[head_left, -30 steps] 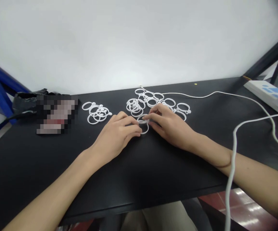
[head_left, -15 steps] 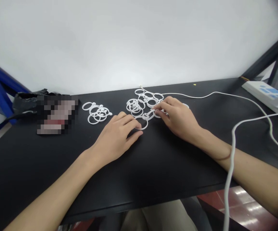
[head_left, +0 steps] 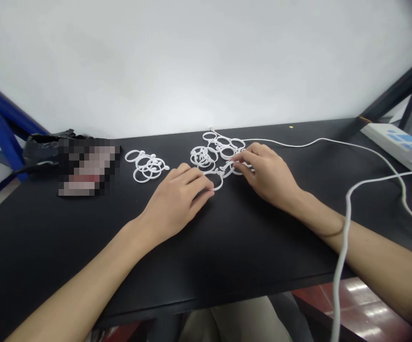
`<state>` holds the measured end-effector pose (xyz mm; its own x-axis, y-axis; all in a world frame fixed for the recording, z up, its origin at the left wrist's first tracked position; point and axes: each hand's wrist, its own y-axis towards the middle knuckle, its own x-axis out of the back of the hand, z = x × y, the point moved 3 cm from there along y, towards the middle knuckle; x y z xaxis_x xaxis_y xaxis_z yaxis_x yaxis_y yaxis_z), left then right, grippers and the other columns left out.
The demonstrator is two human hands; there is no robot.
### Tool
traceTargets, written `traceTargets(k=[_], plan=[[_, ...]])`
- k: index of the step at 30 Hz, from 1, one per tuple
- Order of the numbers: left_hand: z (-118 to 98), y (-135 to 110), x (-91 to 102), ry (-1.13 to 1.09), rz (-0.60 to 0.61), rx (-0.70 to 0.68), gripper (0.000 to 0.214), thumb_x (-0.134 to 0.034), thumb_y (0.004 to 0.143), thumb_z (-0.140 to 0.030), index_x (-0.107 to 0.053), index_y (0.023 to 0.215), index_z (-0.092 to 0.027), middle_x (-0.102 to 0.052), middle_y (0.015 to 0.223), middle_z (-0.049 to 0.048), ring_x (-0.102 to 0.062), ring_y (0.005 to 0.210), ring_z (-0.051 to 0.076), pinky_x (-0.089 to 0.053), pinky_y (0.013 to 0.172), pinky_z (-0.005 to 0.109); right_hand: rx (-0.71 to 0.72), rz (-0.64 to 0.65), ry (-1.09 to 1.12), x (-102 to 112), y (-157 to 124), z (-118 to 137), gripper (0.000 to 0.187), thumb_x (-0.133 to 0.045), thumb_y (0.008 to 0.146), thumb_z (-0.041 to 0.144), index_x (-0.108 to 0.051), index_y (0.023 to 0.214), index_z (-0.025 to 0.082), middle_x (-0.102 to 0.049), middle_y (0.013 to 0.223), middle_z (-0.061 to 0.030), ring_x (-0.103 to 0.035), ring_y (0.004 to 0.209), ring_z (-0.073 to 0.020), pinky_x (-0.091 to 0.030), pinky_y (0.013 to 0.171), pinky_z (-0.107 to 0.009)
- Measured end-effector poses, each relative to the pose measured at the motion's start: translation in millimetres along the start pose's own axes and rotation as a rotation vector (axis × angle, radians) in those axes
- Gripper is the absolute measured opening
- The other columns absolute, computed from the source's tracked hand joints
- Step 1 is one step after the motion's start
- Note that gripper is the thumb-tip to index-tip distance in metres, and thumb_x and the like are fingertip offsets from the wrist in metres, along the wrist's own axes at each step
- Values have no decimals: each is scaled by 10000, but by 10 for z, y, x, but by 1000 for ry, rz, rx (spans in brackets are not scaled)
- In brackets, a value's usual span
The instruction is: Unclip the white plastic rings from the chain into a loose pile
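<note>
White in finish, the near ring (head_left: 223,180) lies low at the black table (head_left: 191,266), gripped at its eight o'clock side by the left hand (head_left: 179,199), whose thumb and forefinger have drawn together since half a second ago, which in our judgement steadies it. At about two o'clock we find the right hand (head_left: 268,175), its fingertips apparently pinching a neighbouring ring (head_left: 226,166). Beyond, we record a ring cluster (head_left: 201,155) at eleven, a smaller pile (head_left: 153,166) between nine and ten, and a cable (head_left: 321,139) toward two.
</note>
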<state>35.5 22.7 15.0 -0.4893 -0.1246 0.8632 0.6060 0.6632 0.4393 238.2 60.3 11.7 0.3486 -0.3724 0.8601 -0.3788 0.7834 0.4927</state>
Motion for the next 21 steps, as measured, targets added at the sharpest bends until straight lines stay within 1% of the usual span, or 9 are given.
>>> traceTargets(k=[3,5,9,12,14,17,21], plan=[[0,-4,3,-3,-18,-6,136,-504,966,-204,-634,949,-168,-654,943,48,-504,882,188,-469,833,362,14,1,11,-1,-11,19,182,-551,921,223,-687,1031,172,-638,964,-105,-575,904,-250,-486,771,-381],[5,-4,9,-5,-35,-12,143,-496,970,-198,-635,947,-171,-652,944,48,-501,875,184,-472,823,353,32,-3,22,3,-19,43,219,-555,914,213,-672,1096,177,-630,997,-114,-570,930,-259,-493,790,-400],[12,2,17,3,-56,-32,148,-489,971,-186,-634,946,-176,-646,948,50,-499,867,182,-477,805,349,117,-7,110,20,-37,124,305,-564,903,198,-625,1202,192,-607,1083,-131,-553,993,-271,-497,837,-442],[9,3,19,26,-68,-40,142,-495,964,-169,-636,948,-177,-640,972,54,-501,866,180,-479,780,337,210,-5,197,35,-47,191,276,-534,927,208,-628,1186,203,-617,1116,-121,-557,1001,-250,-496,862,-436],[5,2,25,51,-88,-41,145,-501,959,-158,-644,951,-179,-636,1002,59,-510,882,181,-483,769,331,245,5,222,38,-49,218,256,-508,945,207,-635,1166,183,-644,1089,-118,-568,968,-236,-494,864,-421],[-6,-2,53,87,-133,-50,168,-503,955,-147,-662,927,-192,-628,1045,63,-526,900,179,-494,760,327,244,24,235,35,-48,229,241,-503,952,211,-641,1143,161,-680,1016,-112,-584,919,-230,-494,845,-402],[-16,-10,106,109,-197,-54,229,-486,950,-122,-680,878,-221,-614,1055,49,-536,885,168,-507,749,329,208,44,264,26,-56,225,222,-509,953,227,-641,1125,179,-700,981,-86,-605,883,-218,-492,809,-371]])
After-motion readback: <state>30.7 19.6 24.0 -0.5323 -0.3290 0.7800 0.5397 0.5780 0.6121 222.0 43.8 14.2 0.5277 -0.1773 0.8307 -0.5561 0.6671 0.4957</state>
